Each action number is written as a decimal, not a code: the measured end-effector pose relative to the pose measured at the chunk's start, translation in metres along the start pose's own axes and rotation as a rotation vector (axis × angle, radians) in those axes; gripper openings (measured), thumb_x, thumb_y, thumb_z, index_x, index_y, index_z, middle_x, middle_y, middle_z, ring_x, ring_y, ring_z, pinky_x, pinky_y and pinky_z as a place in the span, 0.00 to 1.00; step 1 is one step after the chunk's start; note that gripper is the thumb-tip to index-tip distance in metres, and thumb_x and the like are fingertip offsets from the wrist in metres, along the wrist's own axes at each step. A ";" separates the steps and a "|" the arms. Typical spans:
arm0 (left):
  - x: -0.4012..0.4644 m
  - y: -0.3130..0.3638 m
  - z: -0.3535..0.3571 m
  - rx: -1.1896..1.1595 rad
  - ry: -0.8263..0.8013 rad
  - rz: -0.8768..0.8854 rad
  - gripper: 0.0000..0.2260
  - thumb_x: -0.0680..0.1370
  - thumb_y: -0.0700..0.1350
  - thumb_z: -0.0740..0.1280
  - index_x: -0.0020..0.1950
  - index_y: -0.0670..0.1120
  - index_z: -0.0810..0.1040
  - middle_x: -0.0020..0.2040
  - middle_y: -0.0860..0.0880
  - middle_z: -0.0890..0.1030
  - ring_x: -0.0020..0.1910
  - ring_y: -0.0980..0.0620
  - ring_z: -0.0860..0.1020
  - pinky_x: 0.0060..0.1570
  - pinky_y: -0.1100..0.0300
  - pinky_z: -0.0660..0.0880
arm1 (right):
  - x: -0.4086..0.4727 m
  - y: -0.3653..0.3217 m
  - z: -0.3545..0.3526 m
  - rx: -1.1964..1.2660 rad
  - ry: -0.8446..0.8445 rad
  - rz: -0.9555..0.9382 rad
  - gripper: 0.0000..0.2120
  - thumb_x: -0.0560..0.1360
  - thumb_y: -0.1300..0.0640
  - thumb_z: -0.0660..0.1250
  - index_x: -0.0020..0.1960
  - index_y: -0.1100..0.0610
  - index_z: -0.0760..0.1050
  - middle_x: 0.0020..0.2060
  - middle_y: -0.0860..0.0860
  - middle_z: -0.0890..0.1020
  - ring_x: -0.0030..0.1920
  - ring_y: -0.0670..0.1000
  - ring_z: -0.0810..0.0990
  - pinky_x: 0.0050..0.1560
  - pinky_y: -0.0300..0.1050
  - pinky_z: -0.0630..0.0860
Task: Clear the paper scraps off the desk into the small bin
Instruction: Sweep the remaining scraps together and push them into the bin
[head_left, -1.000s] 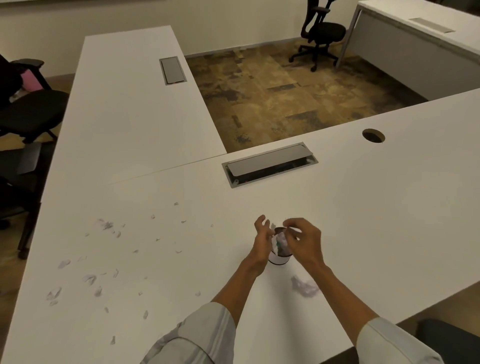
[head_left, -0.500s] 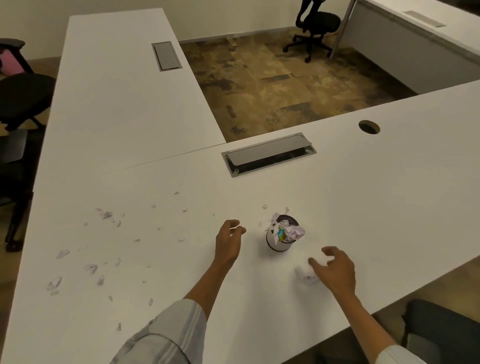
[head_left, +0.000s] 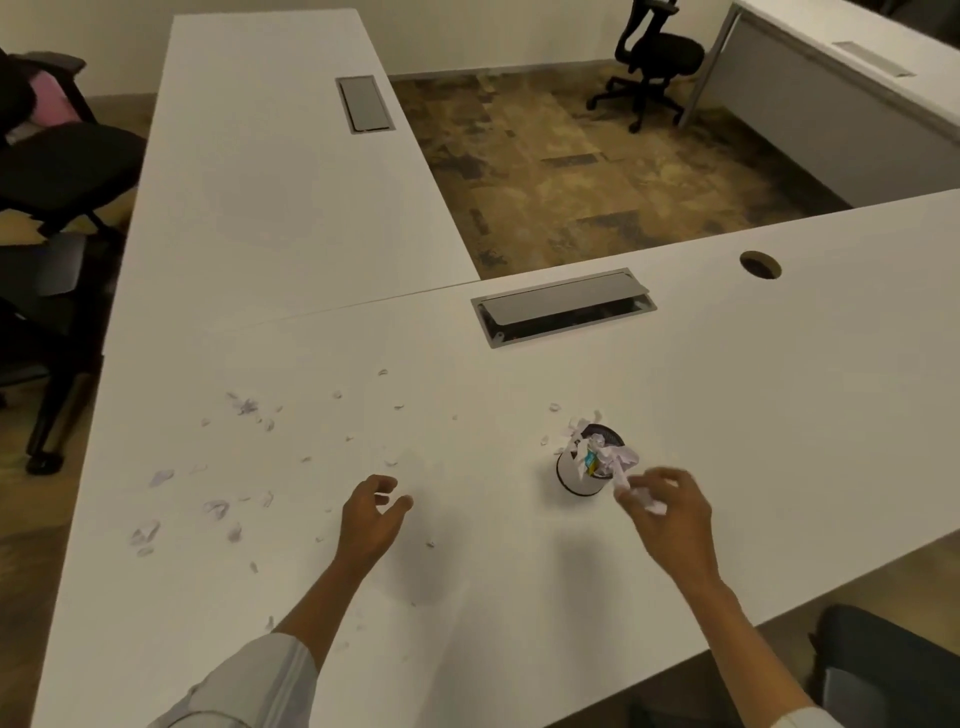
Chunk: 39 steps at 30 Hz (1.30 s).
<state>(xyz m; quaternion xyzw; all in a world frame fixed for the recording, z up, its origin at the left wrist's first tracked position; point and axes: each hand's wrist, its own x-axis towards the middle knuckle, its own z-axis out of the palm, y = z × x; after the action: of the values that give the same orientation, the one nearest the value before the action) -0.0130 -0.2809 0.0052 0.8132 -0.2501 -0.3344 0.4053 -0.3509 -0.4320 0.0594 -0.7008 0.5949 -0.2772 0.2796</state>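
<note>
Paper scraps (head_left: 218, 506) lie scattered over the white desk (head_left: 779, 415), mostly to the left of our left hand (head_left: 371, 519), a few small bits just ahead of it and near our left forearm. Small bin (head_left: 582, 475) stands upright between our hands, closer to the right one, already stuffed with crumpled paper that sticks out over the rim; a few bits lie on the desk just beyond it. Our right hand (head_left: 670, 512) hovers just right of the bin, fingers pinched around a crumpled white paper wad (head_left: 647, 501), which sits close to the bin's rim but is not inside. Blur there, so we cannot tell whether wad and bin paper touch. Our left hand is empty, fingers loosely curled and parted, hovering just over the desk, touching no scrap. Beyond both hands, a grey cable hatch (head_left: 563, 306) is set in the desk, with a round grommet hole (head_left: 760, 265) further right.
</note>
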 end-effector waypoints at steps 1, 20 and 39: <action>0.000 0.000 -0.002 -0.002 0.000 0.004 0.10 0.73 0.42 0.72 0.53 0.45 0.77 0.53 0.48 0.79 0.50 0.48 0.78 0.45 0.59 0.71 | 0.013 -0.012 -0.003 -0.016 0.027 -0.050 0.06 0.70 0.56 0.77 0.47 0.55 0.84 0.47 0.50 0.77 0.44 0.46 0.79 0.42 0.22 0.70; -0.001 0.003 -0.036 0.042 0.021 0.120 0.12 0.73 0.42 0.72 0.55 0.48 0.76 0.55 0.50 0.78 0.51 0.52 0.78 0.47 0.61 0.71 | 0.098 -0.077 0.002 -0.358 -0.212 -0.012 0.09 0.69 0.59 0.74 0.49 0.52 0.84 0.45 0.49 0.86 0.47 0.53 0.83 0.51 0.44 0.78; 0.007 -0.126 -0.214 0.551 0.122 -0.420 0.58 0.63 0.69 0.71 0.77 0.42 0.42 0.78 0.38 0.41 0.77 0.39 0.40 0.74 0.40 0.49 | 0.015 -0.097 0.226 -0.429 -0.737 0.085 0.42 0.77 0.38 0.60 0.78 0.61 0.47 0.79 0.60 0.44 0.79 0.58 0.42 0.75 0.63 0.48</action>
<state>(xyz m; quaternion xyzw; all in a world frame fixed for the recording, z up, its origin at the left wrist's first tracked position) 0.1679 -0.1115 -0.0055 0.9442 -0.1336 -0.2814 0.1071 -0.1204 -0.4194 -0.0258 -0.7702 0.5276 0.1333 0.3326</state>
